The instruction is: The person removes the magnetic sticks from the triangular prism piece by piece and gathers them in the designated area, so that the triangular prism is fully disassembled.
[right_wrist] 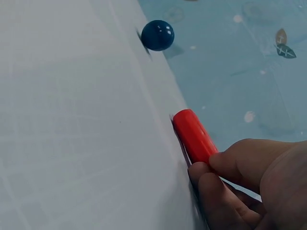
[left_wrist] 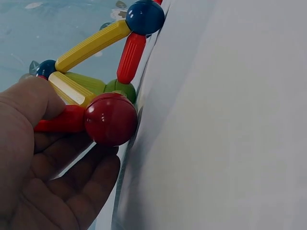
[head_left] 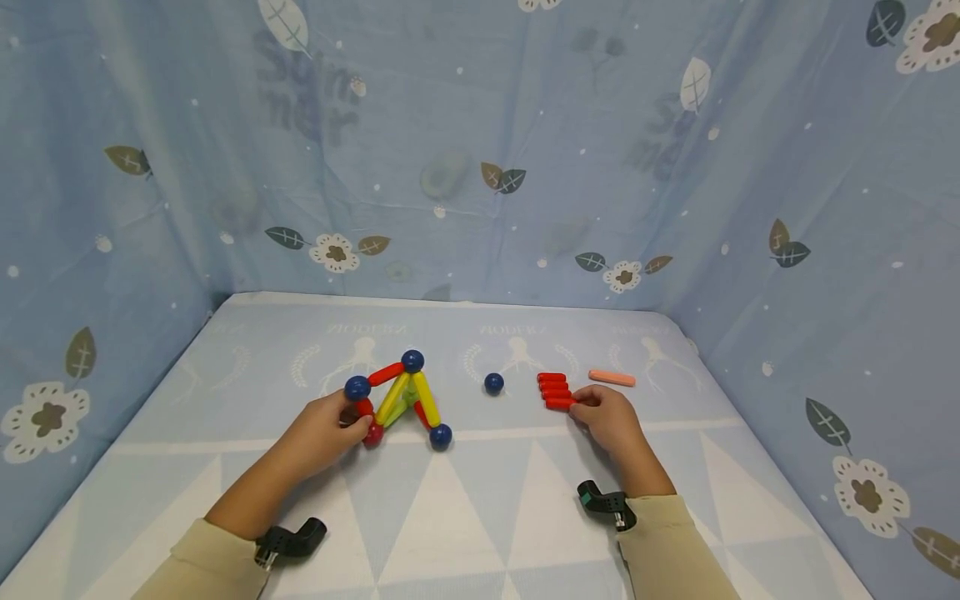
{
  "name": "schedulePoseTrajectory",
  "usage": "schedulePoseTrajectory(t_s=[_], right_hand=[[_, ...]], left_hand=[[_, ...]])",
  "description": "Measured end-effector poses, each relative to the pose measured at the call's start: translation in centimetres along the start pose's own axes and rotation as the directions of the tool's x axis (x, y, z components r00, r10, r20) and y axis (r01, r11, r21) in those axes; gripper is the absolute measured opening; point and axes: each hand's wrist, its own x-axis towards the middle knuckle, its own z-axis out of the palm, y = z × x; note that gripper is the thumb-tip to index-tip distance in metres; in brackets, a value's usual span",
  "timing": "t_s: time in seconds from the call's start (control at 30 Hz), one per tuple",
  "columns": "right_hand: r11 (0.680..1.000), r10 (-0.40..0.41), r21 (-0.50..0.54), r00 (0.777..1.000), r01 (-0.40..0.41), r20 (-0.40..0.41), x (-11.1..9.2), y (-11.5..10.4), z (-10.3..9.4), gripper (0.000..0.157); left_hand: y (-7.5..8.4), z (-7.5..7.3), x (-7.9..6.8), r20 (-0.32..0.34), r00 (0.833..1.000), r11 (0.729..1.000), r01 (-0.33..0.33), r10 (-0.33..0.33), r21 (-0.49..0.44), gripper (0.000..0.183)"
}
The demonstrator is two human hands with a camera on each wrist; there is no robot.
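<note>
My left hand (head_left: 321, 435) holds a frame of magnetic sticks and balls standing on the table. In the left wrist view its thumb and fingers are around a red stick (left_wrist: 67, 119) beside a red ball (left_wrist: 111, 120). Yellow sticks (head_left: 426, 398), further red sticks, blue balls (head_left: 413, 361) and a green ball (left_wrist: 121, 90) make up the rest; part of the frame is behind the hand. On the right, my right hand (head_left: 609, 423) pinches the end of the nearest red stick (head_left: 558, 404) in a row of several red sticks (head_left: 553, 385).
A loose blue ball (head_left: 493, 383) lies between the frame and the red row. Behind the right hand lies an orange stick (head_left: 612, 378). Patterned blue curtains (head_left: 465, 167) enclose the back and sides of the table (head_left: 480, 517).
</note>
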Motion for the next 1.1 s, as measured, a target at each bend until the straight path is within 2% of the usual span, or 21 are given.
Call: schedulePoseTrajectory(t_s=[0.23, 0.4, 0.53, 0.67, 0.77, 0.87, 0.97, 1.1], right_hand=[[1.0, 0.019, 0.005, 1.0, -0.019, -0.009, 0.1, 0.0, 0.1, 0.025], [1.0, 0.004, -0.024, 0.999, -0.005, -0.046, -0.3, -0.6, 0.1, 0.035], [0.999, -0.043, -0.033, 0.996, 0.041, -0.078, -1.3, -1.9, 0.4, 0.037], [0.991, -0.135, -0.006, 0.989, 0.135, -0.054, -2.4, -3.5, 1.5, 0.031], [0.975, -0.223, 0.017, 0.975, 0.223, 0.021, -3.5, -5.1, 2.9, 0.028], [0.957, -0.289, 0.036, 0.947, 0.287, 0.136, -4.5, -6.8, 4.5, 0.026], [0.948, -0.312, 0.029, 0.915, 0.316, 0.255, -5.1, -8.4, 6.2, 0.026], [0.938, -0.319, -0.016, 0.881, 0.346, 0.348, -5.4, -10.2, 8.8, 0.035]], left_hand=[[0.1, 0.0, 0.1, 0.012, 1.0, 1.0, 0.005, -0.005, -0.007, 0.024], [0.1, 0.0, 0.4, 0.006, 1.0, 1.0, -0.005, 0.005, -0.002, 0.024], [0.2, 0.1, 0.5, 0.01, 1.0, 1.0, -0.004, 0.004, 0.004, 0.026], [0.2, 0.2, 0.5, 0.011, 1.0, 1.0, -0.003, 0.003, -0.003, 0.024], [0.1, 0.3, 0.4, 0.011, 1.0, 1.0, 0.001, -0.001, -0.004, 0.024], [0.1, 0.4, 0.4, 0.012, 1.0, 1.0, 0.01, -0.01, -0.001, 0.025], [0.0, 0.4, 0.3, 0.01, 1.0, 1.0, 0.012, -0.012, 0.0, 0.025], [-0.4, 0.3, 0.3, 0.006, 1.0, 1.0, 0.016, -0.016, 0.002, 0.027]])
